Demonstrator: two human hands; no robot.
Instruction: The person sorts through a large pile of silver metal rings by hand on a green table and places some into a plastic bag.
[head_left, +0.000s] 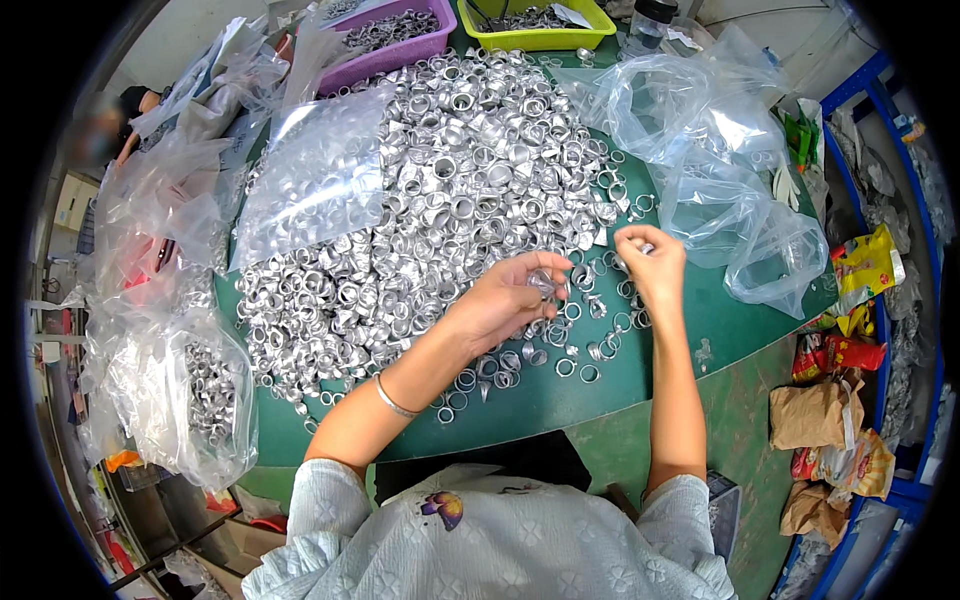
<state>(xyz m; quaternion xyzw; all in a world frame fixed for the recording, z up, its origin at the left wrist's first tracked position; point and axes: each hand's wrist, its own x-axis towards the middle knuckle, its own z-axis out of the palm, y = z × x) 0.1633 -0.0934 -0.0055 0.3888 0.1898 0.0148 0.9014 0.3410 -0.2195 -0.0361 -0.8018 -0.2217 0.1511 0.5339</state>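
Observation:
A broad heap of silver-coloured metal rings (480, 160) covers the middle of the green table (540, 400). Over the heap's near right edge, my left hand (505, 305) is half curled, palm turned up, with a few rings held in its fingers. To its right, my right hand (652, 265) is closed in a pinch, and a silver ring (647, 248) shows between the fingers. Loose rings (590, 373) lie scattered on the tabletop below and between my hands. A clear plastic sheet (315, 180) lies on the heap's left part.
Behind the heap stand a purple basket (440, 40) and a yellow-green basket (540, 38), both with metal pieces. Crumpled clear bags (720, 150) cover the table's right side. At left hangs a clear bag of rings (215, 390). Blue shelving (880, 330) stands far right.

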